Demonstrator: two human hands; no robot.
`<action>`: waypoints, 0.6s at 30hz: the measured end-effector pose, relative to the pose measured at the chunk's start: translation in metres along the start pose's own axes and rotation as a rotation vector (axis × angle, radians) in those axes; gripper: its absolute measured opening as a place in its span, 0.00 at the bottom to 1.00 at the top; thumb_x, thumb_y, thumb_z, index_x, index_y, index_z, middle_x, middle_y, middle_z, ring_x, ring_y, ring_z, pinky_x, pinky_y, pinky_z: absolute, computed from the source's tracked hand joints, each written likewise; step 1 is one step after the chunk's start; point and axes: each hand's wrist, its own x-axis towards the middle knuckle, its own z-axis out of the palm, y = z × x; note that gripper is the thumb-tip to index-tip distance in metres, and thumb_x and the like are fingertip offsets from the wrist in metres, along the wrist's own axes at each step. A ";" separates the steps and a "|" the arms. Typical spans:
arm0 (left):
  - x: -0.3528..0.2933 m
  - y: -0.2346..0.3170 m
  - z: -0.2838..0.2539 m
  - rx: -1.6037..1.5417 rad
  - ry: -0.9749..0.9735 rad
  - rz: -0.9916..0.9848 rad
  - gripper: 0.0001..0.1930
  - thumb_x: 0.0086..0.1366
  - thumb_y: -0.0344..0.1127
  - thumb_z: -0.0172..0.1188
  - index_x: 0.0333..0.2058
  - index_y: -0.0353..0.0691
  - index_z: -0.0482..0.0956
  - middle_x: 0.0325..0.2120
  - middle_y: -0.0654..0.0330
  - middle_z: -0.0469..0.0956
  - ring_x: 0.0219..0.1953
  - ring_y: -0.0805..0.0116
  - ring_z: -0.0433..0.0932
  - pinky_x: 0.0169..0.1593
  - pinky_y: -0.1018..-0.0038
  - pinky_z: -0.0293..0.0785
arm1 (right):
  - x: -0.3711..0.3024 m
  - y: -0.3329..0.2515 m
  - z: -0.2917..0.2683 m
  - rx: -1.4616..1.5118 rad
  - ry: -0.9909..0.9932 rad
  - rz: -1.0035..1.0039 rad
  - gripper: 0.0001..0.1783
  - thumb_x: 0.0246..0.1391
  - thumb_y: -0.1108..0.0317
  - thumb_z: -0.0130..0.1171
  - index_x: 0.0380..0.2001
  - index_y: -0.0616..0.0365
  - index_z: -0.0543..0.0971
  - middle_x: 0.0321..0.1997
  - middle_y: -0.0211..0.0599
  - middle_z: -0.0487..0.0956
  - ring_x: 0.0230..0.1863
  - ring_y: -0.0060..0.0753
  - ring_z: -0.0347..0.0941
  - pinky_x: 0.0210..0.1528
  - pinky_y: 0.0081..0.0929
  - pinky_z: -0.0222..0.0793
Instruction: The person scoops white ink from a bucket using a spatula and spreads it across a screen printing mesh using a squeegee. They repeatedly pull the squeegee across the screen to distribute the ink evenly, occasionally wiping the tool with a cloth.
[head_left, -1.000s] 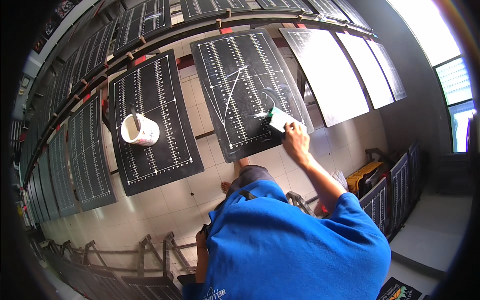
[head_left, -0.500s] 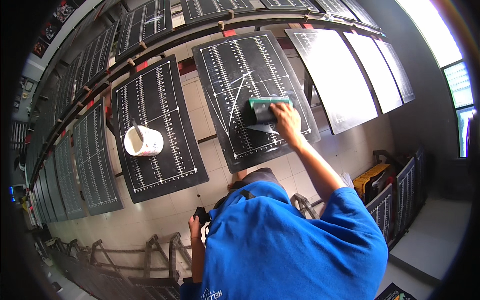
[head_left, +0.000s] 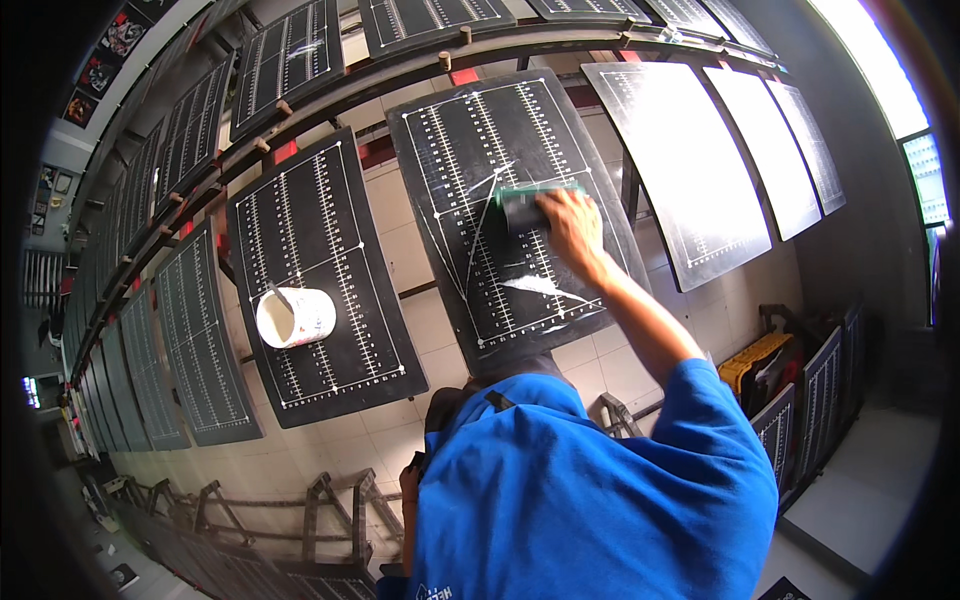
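Observation:
My right hand is closed around a wide scraper, dark with a green edge, held against a black board. White scale lines and a white frame are printed on this board. Behind the scraper, on the near side, lies a smear of white paste, and a thin white streak runs toward the board's left side. My left hand hangs low beside the blue shirt, mostly hidden by it. A bit of a black object shows at its fingers; its kind is hidden.
On the black board to the left stands a white tub with a stick in it. Bright, glare-covered boards lie to the right. A dark rail with wooden pegs runs behind. At lower right sits a yellow crate near leaning boards.
My right hand has pushed the scraper a little farther up the board, exposing more of the white smear. My left hand has drawn in behind the shirt. The view has shifted slightly.

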 end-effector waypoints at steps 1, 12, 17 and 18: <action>-0.004 0.009 -0.004 -0.007 0.009 -0.012 0.10 0.70 0.33 0.51 0.41 0.32 0.77 0.33 0.56 0.78 0.34 0.69 0.75 0.39 0.68 0.72 | 0.027 0.012 0.011 -0.026 0.056 0.001 0.21 0.49 0.75 0.55 0.48 0.49 0.81 0.49 0.33 0.79 0.53 0.41 0.72 0.56 0.41 0.64; 0.052 0.018 -0.026 -0.234 0.079 0.131 0.10 0.69 0.34 0.52 0.38 0.32 0.76 0.30 0.58 0.77 0.32 0.68 0.75 0.39 0.68 0.73 | -0.018 -0.059 0.050 -0.131 -0.120 -0.142 0.29 0.46 0.69 0.57 0.56 0.60 0.74 0.48 0.36 0.74 0.49 0.40 0.70 0.47 0.34 0.73; 0.062 0.020 -0.029 -0.193 -0.004 0.105 0.09 0.69 0.36 0.53 0.36 0.36 0.75 0.28 0.62 0.76 0.28 0.72 0.72 0.32 0.72 0.71 | -0.058 -0.089 -0.019 0.009 -0.323 -0.107 0.22 0.47 0.74 0.56 0.49 0.51 0.79 0.47 0.33 0.77 0.47 0.38 0.73 0.48 0.37 0.72; 0.063 0.024 -0.035 -0.166 -0.020 0.129 0.09 0.69 0.36 0.53 0.35 0.36 0.75 0.28 0.62 0.75 0.27 0.72 0.72 0.32 0.72 0.71 | -0.048 -0.071 -0.012 -0.051 -0.288 -0.015 0.21 0.47 0.75 0.56 0.47 0.50 0.80 0.45 0.34 0.78 0.47 0.39 0.74 0.49 0.38 0.72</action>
